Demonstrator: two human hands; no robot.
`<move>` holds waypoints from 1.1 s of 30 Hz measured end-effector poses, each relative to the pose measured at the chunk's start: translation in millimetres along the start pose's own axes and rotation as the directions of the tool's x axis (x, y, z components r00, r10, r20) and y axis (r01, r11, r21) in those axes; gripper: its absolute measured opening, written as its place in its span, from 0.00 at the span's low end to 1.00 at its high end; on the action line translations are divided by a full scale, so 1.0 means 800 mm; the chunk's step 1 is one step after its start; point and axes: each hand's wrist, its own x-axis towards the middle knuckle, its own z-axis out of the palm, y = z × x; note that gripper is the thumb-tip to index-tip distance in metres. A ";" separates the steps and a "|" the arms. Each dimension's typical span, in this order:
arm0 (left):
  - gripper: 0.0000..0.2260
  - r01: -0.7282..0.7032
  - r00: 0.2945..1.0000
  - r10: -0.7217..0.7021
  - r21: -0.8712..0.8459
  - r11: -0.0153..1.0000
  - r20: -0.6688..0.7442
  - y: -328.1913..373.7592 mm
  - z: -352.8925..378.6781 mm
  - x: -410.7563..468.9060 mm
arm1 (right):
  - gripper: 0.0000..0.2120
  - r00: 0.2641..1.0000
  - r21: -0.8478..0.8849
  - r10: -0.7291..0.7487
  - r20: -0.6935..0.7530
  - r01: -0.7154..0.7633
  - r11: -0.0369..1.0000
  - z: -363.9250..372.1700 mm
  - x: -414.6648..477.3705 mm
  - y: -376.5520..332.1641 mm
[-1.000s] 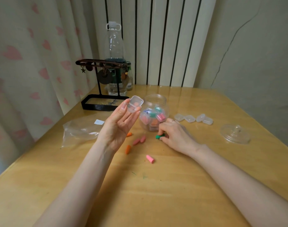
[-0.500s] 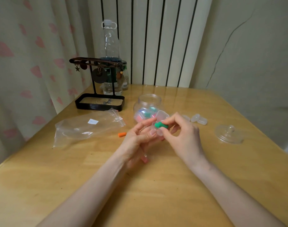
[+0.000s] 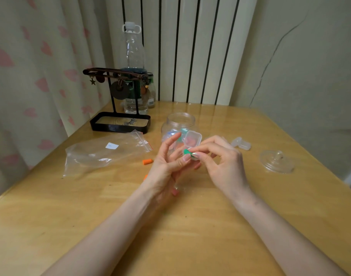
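My left hand (image 3: 166,166) holds a small clear hinged plastic box (image 3: 192,139) above the wooden table (image 3: 190,226), its lid standing open. A green earplug (image 3: 186,152) sits at the box's mouth, pinched by the thumb and forefinger of my right hand (image 3: 222,164). Behind both hands stands a clear open jar (image 3: 179,124) with coloured pieces inside. An orange earplug (image 3: 147,161) lies on the table left of my hands. A pink one (image 3: 175,192) and another orange one (image 3: 145,177) peek out beside my left hand.
A clear zip bag (image 3: 104,154) lies at the left. A black stand with hanging trinkets (image 3: 118,120) and a clear bottle (image 3: 133,62) stand at the back. Small clear boxes (image 3: 241,144) and the jar's glass lid (image 3: 277,161) lie at the right.
My right hand picked the green earplug off the table and brought it to the box. My left hand lowered the box toward the middle, and the two hands met.
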 end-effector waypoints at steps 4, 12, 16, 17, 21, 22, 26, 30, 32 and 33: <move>0.27 0.015 1.000 -0.015 0.004 1.000 -0.004 0.003 -0.002 0.001 | 0.05 0.991 -0.147 -0.134 -0.019 0.130 0.981 0.001 -0.001 -0.005; 0.26 0.043 0.999 -0.043 0.033 0.999 0.021 0.002 -0.003 -0.001 | 0.08 0.988 -0.207 -0.146 0.052 0.154 0.966 -0.007 -0.004 -0.003; 0.25 0.039 0.999 -0.039 0.018 0.999 0.030 0.004 -0.003 -0.001 | 0.05 0.996 -0.199 -0.092 0.015 0.093 0.976 -0.007 -0.002 -0.005; 0.25 0.036 0.999 -0.037 0.022 0.999 0.029 0.004 -0.004 0.000 | 0.04 0.995 -0.213 -0.103 0.016 0.104 0.971 -0.006 -0.001 -0.002; 0.22 0.029 0.999 -0.031 0.077 0.997 0.031 0.002 -0.005 0.000 | 0.05 0.998 -0.084 -0.040 0.042 0.044 0.995 -0.006 -0.002 0.000; 0.21 0.024 0.999 -0.026 0.076 0.997 0.026 0.001 -0.005 0.001 | 0.05 0.999 -0.066 -0.036 0.032 0.038 0.997 -0.006 -0.002 -0.001; 0.15 -0.006 1.000 0.006 0.109 0.994 0.002 0.000 -0.009 0.003 | 0.10 0.968 0.108 0.163 -0.191 -0.145 0.984 -0.015 0.003 0.014; 0.20 -0.021 1.000 0.018 0.198 0.980 0.019 0.001 -0.013 0.005 | 0.09 0.973 0.242 0.225 -0.059 -0.204 0.949 -0.022 0.005 0.015; 0.19 -0.019 0.999 0.007 0.252 0.968 0.049 0.002 -0.014 0.005 | 0.12 0.984 0.214 0.122 0.133 -0.149 0.965 -0.018 0.004 0.005; 0.19 -0.014 0.997 -0.006 0.277 0.961 0.072 0.003 -0.016 0.006 | 0.14 0.973 0.172 0.067 0.219 -0.106 0.979 -0.015 0.003 0.004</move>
